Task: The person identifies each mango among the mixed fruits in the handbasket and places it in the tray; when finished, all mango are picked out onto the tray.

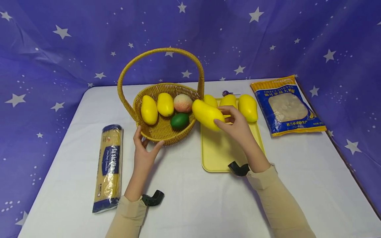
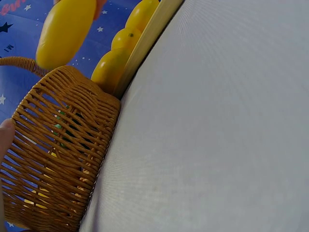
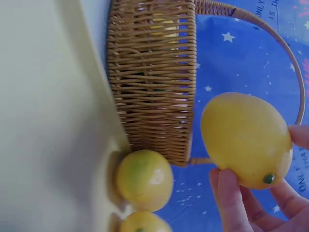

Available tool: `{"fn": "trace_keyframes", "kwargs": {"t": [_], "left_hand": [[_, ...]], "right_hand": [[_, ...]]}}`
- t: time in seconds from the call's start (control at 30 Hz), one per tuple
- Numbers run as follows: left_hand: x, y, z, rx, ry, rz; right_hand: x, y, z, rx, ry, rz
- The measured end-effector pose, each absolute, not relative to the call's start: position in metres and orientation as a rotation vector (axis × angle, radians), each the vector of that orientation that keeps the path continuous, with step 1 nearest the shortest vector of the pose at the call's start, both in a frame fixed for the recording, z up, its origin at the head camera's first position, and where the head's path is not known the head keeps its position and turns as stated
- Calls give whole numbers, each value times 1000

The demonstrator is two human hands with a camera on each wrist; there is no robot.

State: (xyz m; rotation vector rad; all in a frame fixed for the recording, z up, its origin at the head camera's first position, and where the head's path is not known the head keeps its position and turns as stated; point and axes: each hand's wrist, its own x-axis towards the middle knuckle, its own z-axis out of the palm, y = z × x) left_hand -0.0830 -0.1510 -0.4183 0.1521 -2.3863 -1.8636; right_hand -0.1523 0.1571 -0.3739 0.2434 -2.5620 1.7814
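Observation:
My right hand (image 1: 236,124) grips a yellow mango (image 1: 207,114) between thumb and fingers, raised beside the right rim of the wicker basket (image 1: 166,140). In the right wrist view this mango (image 3: 246,137) shows a small green stem spot. My left hand (image 1: 144,153) touches the basket's near left side, thumb and fingers spread along the outer wall. Inside the basket lie two mangoes (image 1: 149,110), a peach (image 1: 183,103) and a dark green oval fruit (image 1: 180,121). On the yellow tray (image 1: 220,155), three more mangoes (image 1: 247,107) sit along the far end, one partly hidden.
A pack of spaghetti (image 1: 108,168) lies left of the basket. To the tray's right is a blue and orange bag of orecchiette (image 1: 287,105). A purple lollipop (image 1: 227,93) rests behind the tray. The basket's tall arched handle (image 1: 160,50) rises over it, before a starry purple cloth.

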Motion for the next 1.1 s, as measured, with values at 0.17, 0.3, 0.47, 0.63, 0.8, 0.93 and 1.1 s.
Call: {"fn": "trace_keyframes", "kwargs": {"t": [0.17,0.3,0.47,0.63,0.8,0.93,1.1], "left_hand": [[-83,-151,-417,144,-2377,-1868],[-84,-152,-418,137,-2363,-1877],[-90,-157,-433,139,-2352,-1880],[-94,-161,-450,128,-2350,-1859],[-94,-161,-452,108,-2339,-1835],[-94,-160,-448,125,-2348,-1849],[-94,-160,-445,133,-2351,-1872]], "right_hand": [[-139,166,-387,161,-2528,1943],[-127,172,-399,97,-2552,2001],[-113,177,-412,1,-2566,2056],[-103,176,-421,-171,-2539,2154],[-102,173,-426,-242,-2463,2257],[-102,169,-430,-265,-2423,2312],[-101,164,-430,-311,-2410,2328]]}}
